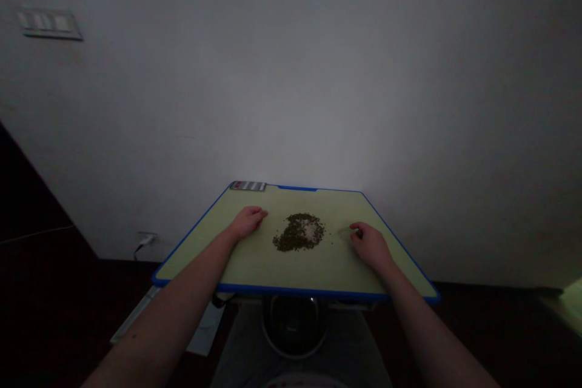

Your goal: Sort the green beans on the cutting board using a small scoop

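A pile of small dark green grains lies in the middle of a pale green board with a blue rim, and a paler white patch shows in it. My left hand rests on the board just left of the pile, fingers closed and pointing right, touching no grains. My right hand lies to the right of the pile, its fingers curled together. Nothing shows in either hand, though a single grain would be too small to tell.
A flat silver-and-red strip lies at the board's far left corner. Below the near edge sits a dark round bowl with a pale rim. A white wall stands behind, with a switch plate and a plugged-in cable.
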